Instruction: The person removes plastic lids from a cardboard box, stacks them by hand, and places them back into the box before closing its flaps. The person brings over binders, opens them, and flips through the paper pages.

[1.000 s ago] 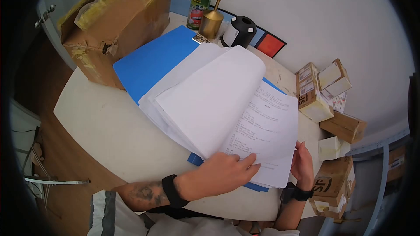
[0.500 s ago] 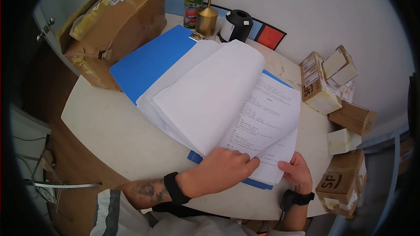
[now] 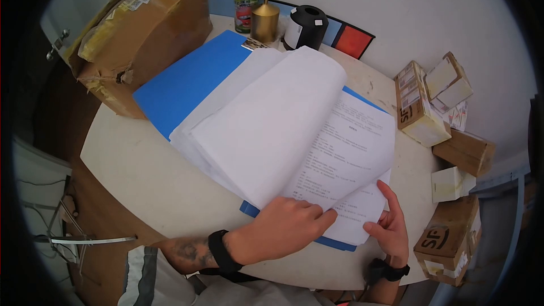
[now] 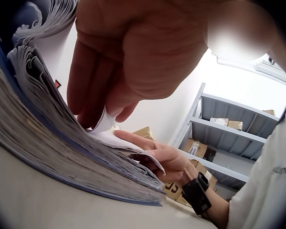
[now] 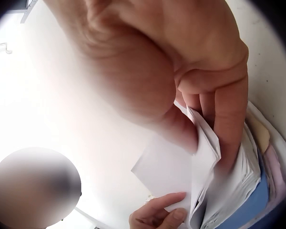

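The left hand (image 3: pixel 283 229) lies on the lower edge of a thick stack of papers (image 3: pixel 317 153) in an open blue folder (image 3: pixel 187 79) on the round white counter (image 3: pixel 141 175). Its fingers (image 4: pixel 93 90) curl down and pinch the corner of a lifted bundle of sheets, which arches up and away from the fingertips toward the far side of the counter. Just beside those fingertips, the right hand (image 3: pixel 391 226) holds the near corner of the printed page (image 3: pixel 345 153) lying under the bundle: its thumb (image 3: pixel 371 229) presses on top of the sheet and the forefinger stretches straight along the page's edge, while the remaining fingers sit beneath the paper, so the grip is a narrow pinch on that sheet. Beyond the fingertips of the left hand, past the folder, stand a large taped cardboard box (image 3: pixel 141 28), a spray can (image 3: pixel 246 1), a brass cone-shaped piece (image 3: pixel 264 16) and a black roll (image 3: pixel 306 25). Outward from the right hand's fingers, small cartons (image 3: pixel 430 102) are heaped at the counter's edge.
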`<state>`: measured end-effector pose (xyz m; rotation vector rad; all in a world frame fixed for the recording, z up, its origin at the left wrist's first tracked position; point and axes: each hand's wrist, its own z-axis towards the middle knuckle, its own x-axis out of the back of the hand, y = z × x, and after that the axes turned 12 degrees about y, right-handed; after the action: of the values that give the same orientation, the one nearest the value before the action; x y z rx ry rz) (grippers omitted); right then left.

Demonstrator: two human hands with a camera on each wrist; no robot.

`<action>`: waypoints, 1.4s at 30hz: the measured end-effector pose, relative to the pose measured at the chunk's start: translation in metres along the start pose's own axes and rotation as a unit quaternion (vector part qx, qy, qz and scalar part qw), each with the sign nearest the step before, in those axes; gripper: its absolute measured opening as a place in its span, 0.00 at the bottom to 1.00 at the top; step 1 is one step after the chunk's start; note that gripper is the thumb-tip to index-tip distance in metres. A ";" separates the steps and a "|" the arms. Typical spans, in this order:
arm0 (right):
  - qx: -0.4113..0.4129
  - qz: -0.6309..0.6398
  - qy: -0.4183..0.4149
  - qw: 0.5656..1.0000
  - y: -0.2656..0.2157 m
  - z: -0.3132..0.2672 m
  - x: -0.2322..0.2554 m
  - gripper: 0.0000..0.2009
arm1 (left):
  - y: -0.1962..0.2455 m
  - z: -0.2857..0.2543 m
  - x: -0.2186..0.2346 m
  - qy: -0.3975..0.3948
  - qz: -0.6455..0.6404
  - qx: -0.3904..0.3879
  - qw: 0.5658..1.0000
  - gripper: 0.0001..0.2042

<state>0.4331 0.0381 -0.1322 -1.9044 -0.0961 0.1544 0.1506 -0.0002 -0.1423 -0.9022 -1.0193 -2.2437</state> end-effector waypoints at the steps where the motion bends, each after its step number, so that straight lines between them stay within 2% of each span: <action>1: -0.001 -0.003 0.000 1.000 0.001 0.002 -0.001 0.48 | 0.000 0.000 -0.001 -0.002 -0.001 0.000 1.000 0.14; 8: 0.025 -0.020 0.047 0.998 0.006 0.002 -0.010 0.48 | 0.002 0.000 0.001 0.021 0.027 -0.012 0.999 0.17; 13: 0.040 -0.033 0.040 0.998 0.001 0.001 -0.016 0.50 | 0.002 0.002 0.003 0.060 0.036 -0.018 0.997 0.15; 15: 0.043 -0.033 0.027 0.998 0.001 -0.001 -0.015 0.51 | 0.000 0.004 0.015 0.132 0.081 0.036 0.987 0.14; 17: 0.054 -0.007 0.052 0.997 0.003 -0.001 -0.017 0.51 | 0.001 0.005 0.048 0.203 0.146 0.117 0.961 0.12; 19: 0.046 -0.013 0.046 0.998 0.000 0.001 -0.014 0.50 | -0.005 -0.006 0.068 0.246 0.204 0.261 0.911 0.11; 20: 0.035 -0.026 0.041 0.998 0.000 -0.001 -0.013 0.50 | -0.012 -0.016 0.076 0.240 0.205 0.251 0.915 0.11; 22: 0.037 -0.014 0.060 0.997 0.004 0.000 -0.008 0.48 | -0.020 -0.027 0.086 0.133 0.324 0.344 0.871 0.09; 23: 0.037 -0.009 0.069 0.997 0.006 0.002 -0.005 0.46 | -0.015 -0.026 0.087 0.135 0.322 0.340 0.873 0.09; 25: 0.028 -0.001 0.064 0.998 0.008 0.003 0.002 0.44 | 0.012 -0.009 0.098 0.139 0.169 0.325 0.920 0.08; 27: 0.014 0.007 0.054 0.998 0.008 -0.001 0.004 0.42 | 0.019 0.004 0.085 0.144 0.062 0.133 0.979 0.12; 28: -0.004 0.020 0.017 1.000 0.003 -0.004 0.002 0.36 | 0.022 0.013 0.079 0.088 0.031 0.057 0.994 0.14; 29: -0.022 0.032 -0.022 0.999 -0.001 -0.007 0.002 0.31 | 0.024 0.014 0.064 0.054 0.018 0.019 0.998 0.15; 30: -0.022 0.030 -0.024 0.999 -0.003 -0.009 0.004 0.31 | 0.023 0.011 0.044 0.019 0.005 -0.018 1.000 0.17; 32: -0.095 -0.012 -0.079 0.992 -0.002 -0.012 0.010 0.21 | 0.016 0.005 0.011 0.001 0.014 -0.044 0.999 0.19; 33: -0.098 -0.009 -0.081 0.992 -0.002 -0.013 0.008 0.21 | 0.015 0.002 0.004 -0.019 0.022 -0.071 0.997 0.21; 35: -0.080 -0.039 -0.051 0.995 -0.003 -0.013 0.003 0.14 | 0.016 0.000 0.002 -0.047 0.027 -0.063 0.997 0.24; 37: -0.071 -0.033 -0.048 0.996 0.000 -0.012 0.001 0.13 | 0.017 0.006 0.007 -0.009 0.011 -0.044 0.999 0.26; 42: -0.060 -0.054 -0.016 0.997 0.002 -0.011 -0.005 0.10 | 0.013 0.004 0.006 -0.041 0.024 -0.005 0.999 0.26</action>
<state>0.4298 0.0261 -0.1301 -2.0109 -0.2350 0.1072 0.1567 -0.0058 -0.1307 -1.0197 -1.0123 -2.1909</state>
